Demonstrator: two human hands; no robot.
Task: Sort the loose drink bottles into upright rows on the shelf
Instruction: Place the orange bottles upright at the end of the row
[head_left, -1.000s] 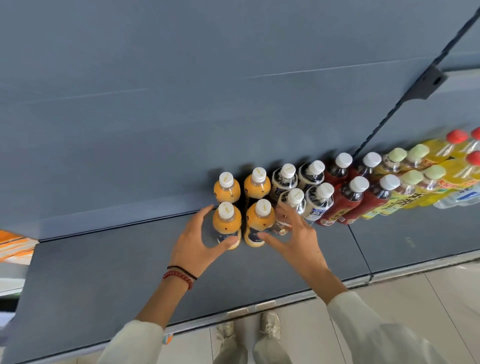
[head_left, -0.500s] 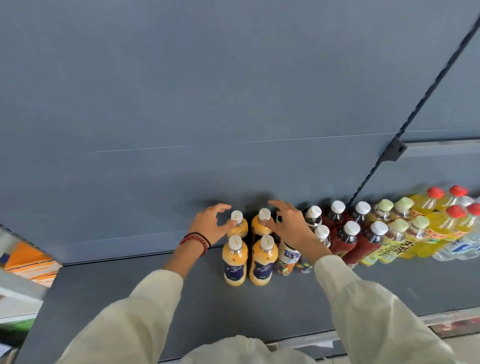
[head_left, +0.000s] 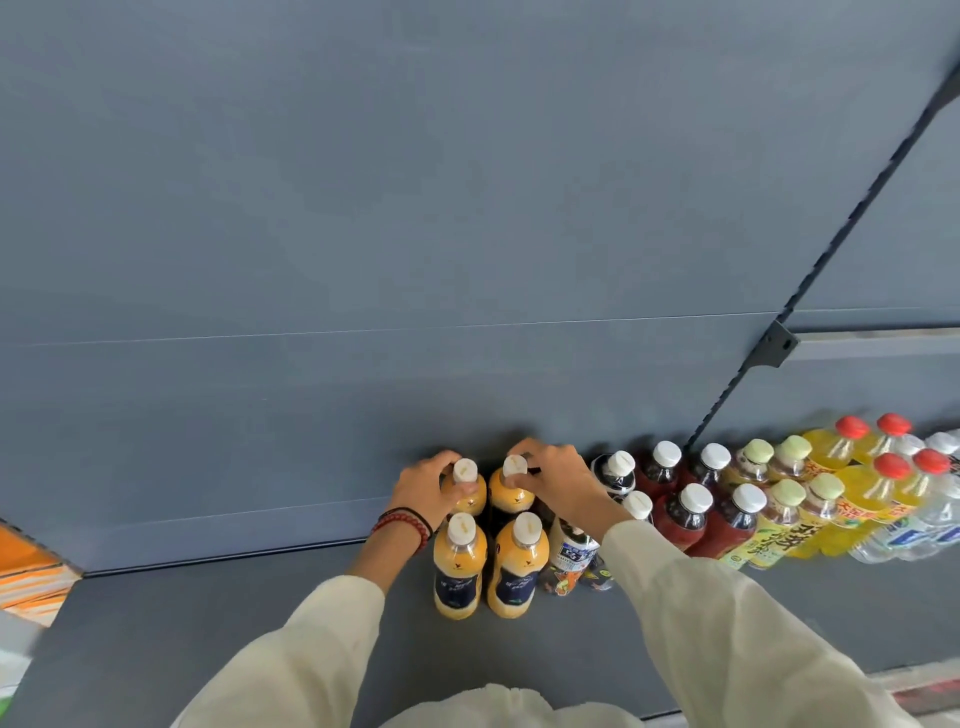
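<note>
— What has changed for us in this last second?

— We have reached deeper. A second ago both hands were spread around the front pair of orange juice bottles (head_left: 488, 566). Now they are on the pair behind, against the grey back panel (head_left: 467, 260).

— And how do we hold those?

— Our left grip (head_left: 423, 488) is curled round the neck of the rear-left orange juice bottle (head_left: 469, 493), just under its white cap. Our right grip (head_left: 558, 480) pinches the rear-right orange juice bottle (head_left: 511, 493) at the cap and neck. Neither is spread wide any more.

— Where do the bottles stand?

— All four orange ones are upright on the shelf (head_left: 208, 623) in a two-by-two block, close together. The block forms the left end of the double row. To the right come the dark-labelled bottles (head_left: 571, 551), partly hidden by our right sleeve, then the red tea bottles (head_left: 680, 519), the green-capped bottles (head_left: 779, 519) and the red-capped yellow bottles (head_left: 872, 488).

— So what does that mean for the job?

— We judge the front pair is settled and we are squaring the rear pair against the panel. No bottle in view lies on its side, so the sorting looks nearly finished here. We should nudge gently, since the bottles stand so close that a shove could tip a neighbour.
</note>
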